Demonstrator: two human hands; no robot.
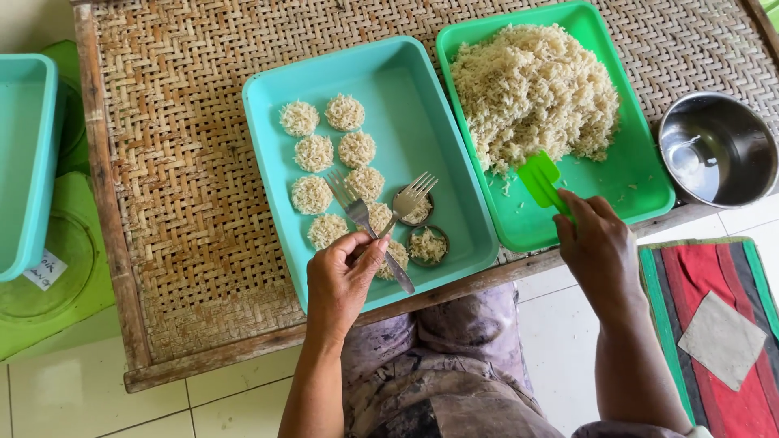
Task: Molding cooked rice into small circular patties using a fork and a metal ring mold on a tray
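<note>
Patterned cloth over the person's lap lies closest, just under the edge of the woven rattan desk. Above it the left hand has its fingers pinched narrow around the handles of two metal forks, which cross so their tines fan out over the turquoise plastic tray. Held this way, the tines sit right above two small round metal moulds packed with pale shredded noodles, apparently so the strands can be pressed or loosened there. Flat round noodle discs lie in two rough columns on the left part of that tray, spaced apart so none touch, just beyond the fork tips.

The right hand closes its fingers on the handle of a bright green plastic scoop, whose blade rests at the near edge of a loose heap of shredded noodles in the green plastic tray. Both trays sit side by side and touching, keeping the heap within easy reach of the moulds.

A shiny steel bowl holding a little water stands to the right of the green tray, and a striped red mat covers the floor below.
</note>
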